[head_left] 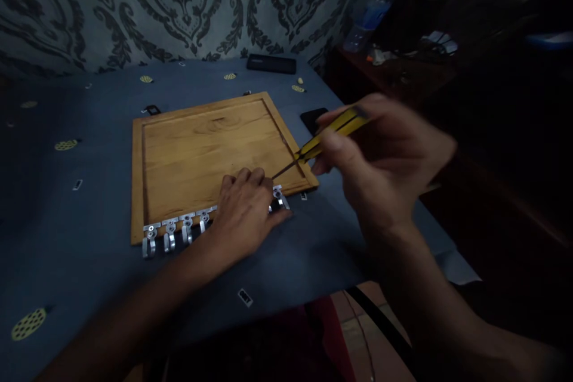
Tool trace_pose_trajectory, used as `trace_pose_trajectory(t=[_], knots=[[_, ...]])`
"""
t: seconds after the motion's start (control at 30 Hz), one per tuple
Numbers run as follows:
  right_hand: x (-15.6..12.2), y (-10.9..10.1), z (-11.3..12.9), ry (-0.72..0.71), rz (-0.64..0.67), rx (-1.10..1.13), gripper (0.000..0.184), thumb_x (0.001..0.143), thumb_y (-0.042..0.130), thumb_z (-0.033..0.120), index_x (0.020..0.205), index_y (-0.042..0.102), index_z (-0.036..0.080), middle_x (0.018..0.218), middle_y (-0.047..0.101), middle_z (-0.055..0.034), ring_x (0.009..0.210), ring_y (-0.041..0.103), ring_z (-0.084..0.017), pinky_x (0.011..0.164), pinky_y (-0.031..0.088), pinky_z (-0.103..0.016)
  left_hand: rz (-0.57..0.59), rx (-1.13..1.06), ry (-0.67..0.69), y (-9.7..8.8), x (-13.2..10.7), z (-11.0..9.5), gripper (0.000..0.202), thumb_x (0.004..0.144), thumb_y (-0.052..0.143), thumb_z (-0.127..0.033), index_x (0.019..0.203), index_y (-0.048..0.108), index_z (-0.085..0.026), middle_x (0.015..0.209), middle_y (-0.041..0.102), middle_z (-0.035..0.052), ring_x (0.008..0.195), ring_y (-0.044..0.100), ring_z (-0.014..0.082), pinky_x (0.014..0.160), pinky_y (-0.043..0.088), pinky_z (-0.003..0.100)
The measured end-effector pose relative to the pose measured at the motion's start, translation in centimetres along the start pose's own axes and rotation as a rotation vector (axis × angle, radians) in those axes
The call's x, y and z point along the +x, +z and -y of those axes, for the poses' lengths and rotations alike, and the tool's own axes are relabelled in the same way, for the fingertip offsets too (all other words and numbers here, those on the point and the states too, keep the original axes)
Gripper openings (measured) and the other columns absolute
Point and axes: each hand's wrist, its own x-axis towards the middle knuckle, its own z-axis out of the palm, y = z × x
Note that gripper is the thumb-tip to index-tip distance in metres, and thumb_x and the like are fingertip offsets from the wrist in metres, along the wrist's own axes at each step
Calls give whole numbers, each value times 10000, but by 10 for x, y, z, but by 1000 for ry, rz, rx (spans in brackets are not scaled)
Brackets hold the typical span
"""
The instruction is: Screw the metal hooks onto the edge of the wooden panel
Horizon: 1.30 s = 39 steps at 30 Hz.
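A wooden board [192, 155] with a raised frame lies flat on the table. Along its near edge runs a metal hook rail [187, 224] with several silver hooks. My left hand [246, 209] is closed over the rail's right part, fingers bent on the board and thumb beside the rightmost hook [280, 194]. It hides the middle hooks. Between the fingers and thumb of my right hand [380, 161] is a yellow and black screwdriver [342, 128], tilted down to the left. Its shaft reaches the fingers of my left hand; the exact tip is hard to make out.
The blue tablecloth [98, 274] has pineapple prints. A black phone [271, 64] lies near the patterned wall, and a dark flat object [313, 119] lies right of the board. A plastic bottle [369, 21] stands on a dark surface at the right.
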Motion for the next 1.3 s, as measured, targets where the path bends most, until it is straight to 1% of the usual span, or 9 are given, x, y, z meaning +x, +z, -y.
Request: trace_pose_trajectory(t=[0.03,0.1,0.3,0.47,0.63,0.77,0.93,1.1,1.3], knots=[[2,0,3,-9,-64,21,53,884,744,308,895,732,258,814,677,19,491,581,-79,406,452,-250,-3,-6,2,0,0,0,351,923,670,-477,1066,686,-157,1114,645,104,1113,562,326,908,430,451],[3,0,6,-26,-109,12,60,897,729,323,887,728,264,778,670,18,487,583,-88,399,442,-258,-4,-8,1,0,-1,0,341,925,667,-476,1056,685,-161,1100,641,97,1103,561,322,902,428,444],[-12,-8,-3,49,61,-89,51,890,731,274,871,694,304,798,644,18,507,604,-117,444,483,-314,-10,24,19,0,0,1,364,923,669,-478,1071,682,-146,1102,636,107,1104,567,330,907,437,458],[-19,-10,-8,79,71,-93,62,876,742,271,884,693,308,805,630,17,525,601,-121,442,479,-313,25,40,-7,-2,1,-1,369,912,684,-480,1075,687,-148,1103,643,110,1115,572,336,905,451,468],[-20,-6,-10,97,64,-122,57,884,723,295,859,682,264,768,592,10,570,580,-123,486,487,-290,14,41,-2,-2,1,0,360,906,692,-480,1058,686,-154,1095,638,105,1115,570,329,919,451,468],[-22,-5,-14,110,97,-117,76,884,718,274,844,663,240,762,577,17,578,562,-110,505,475,-272,4,27,11,-1,1,0,369,914,679,-483,1068,686,-147,1102,637,108,1119,568,336,912,454,474],[-22,-6,-17,66,135,-141,83,865,741,252,860,658,242,756,570,26,576,559,-107,511,459,-269,22,38,1,-1,1,0,380,915,679,-479,1090,684,-141,1116,642,109,1114,570,338,910,455,475],[-19,-3,-14,-60,142,-207,153,838,773,228,821,621,242,706,572,27,608,553,-123,552,451,-283,19,39,2,-1,2,0,372,919,670,-485,1066,684,-143,1096,649,113,1093,574,332,897,453,467],[-19,2,-9,-80,128,-278,212,830,787,293,793,585,240,678,552,35,590,519,-123,550,446,-287,34,31,-2,-2,1,0,372,932,655,-470,1093,671,-134,1167,649,122,1147,560,347,915,447,488]])
